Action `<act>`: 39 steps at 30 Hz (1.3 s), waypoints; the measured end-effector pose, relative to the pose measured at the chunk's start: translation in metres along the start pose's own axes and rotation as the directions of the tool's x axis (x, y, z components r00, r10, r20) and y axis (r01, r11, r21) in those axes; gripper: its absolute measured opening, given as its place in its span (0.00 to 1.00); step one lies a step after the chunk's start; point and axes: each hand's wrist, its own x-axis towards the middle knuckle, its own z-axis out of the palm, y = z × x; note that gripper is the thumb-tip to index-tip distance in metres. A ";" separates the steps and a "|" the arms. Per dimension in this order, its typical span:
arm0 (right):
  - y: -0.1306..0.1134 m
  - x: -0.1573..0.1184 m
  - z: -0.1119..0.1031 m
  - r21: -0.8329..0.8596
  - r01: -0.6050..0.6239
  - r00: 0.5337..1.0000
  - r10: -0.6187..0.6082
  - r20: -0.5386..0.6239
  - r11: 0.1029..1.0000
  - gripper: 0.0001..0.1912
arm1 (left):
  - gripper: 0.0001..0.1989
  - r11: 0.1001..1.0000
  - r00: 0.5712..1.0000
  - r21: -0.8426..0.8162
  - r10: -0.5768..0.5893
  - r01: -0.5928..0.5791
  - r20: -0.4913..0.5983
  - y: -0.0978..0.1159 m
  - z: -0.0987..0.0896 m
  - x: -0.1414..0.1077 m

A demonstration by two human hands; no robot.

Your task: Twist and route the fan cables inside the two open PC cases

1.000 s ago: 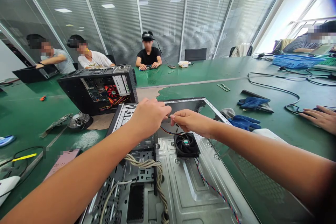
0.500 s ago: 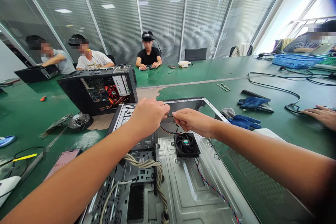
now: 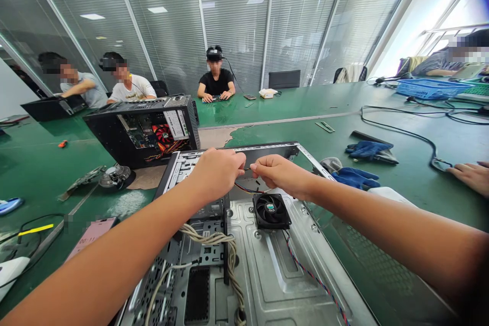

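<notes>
An open computer case lies flat in front of me, its bare metal panel facing up. Above its far part, my left hand and my right hand pinch a thin coloured cable between them, a small gap separating the fingertips. More of the coloured wires hang below the hands. Just under my right hand sits a black cooling fan on the panel, with a twisted red-blue cable running from it toward me. Beige twisted wires lie along the case's drive bays.
A second computer tower stands beyond at the left. Blue gloves, memory modules and a black cable lie on the right. A pink phone is left of my arm. Other people sit around the table; one's hand rests at the right.
My left hand has shifted slightly left and down, and my right hand slightly up. The person's hand at the right has moved a little further right.
</notes>
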 end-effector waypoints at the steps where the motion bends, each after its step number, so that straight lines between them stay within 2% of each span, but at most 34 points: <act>1: 0.000 0.000 0.000 0.011 -0.007 1.000 0.007 0.012 1.000 0.16 | 0.07 1.000 1.000 -0.010 0.004 -0.004 -0.002 0.000 0.000 0.000; 8: 0.000 0.000 -0.002 -0.077 0.032 0.999 -0.028 0.047 0.997 0.16 | 0.06 0.994 0.994 -0.031 0.105 -0.106 -0.036 -0.003 0.004 -0.001; 12: -0.001 -0.001 -0.002 -0.060 0.031 0.999 -0.028 0.047 0.998 0.15 | 0.06 0.988 0.989 -0.049 0.141 -0.143 -0.046 -0.003 0.006 -0.001; 20: -0.002 -0.002 -0.002 -0.078 0.046 0.995 -0.038 0.094 0.996 0.16 | 0.08 0.987 0.985 0.037 0.159 -0.157 -0.063 -0.001 0.008 0.000; 33: -0.002 -0.002 -0.001 -0.087 0.053 0.992 -0.042 0.116 0.995 0.15 | 0.10 0.989 0.988 0.009 0.148 -0.147 -0.049 -0.002 0.007 0.000; 39: -0.003 -0.002 -0.001 -0.063 0.064 0.985 -0.053 0.162 0.996 0.16 | 0.08 0.986 0.981 0.019 0.166 -0.165 -0.100 0.002 0.005 -0.001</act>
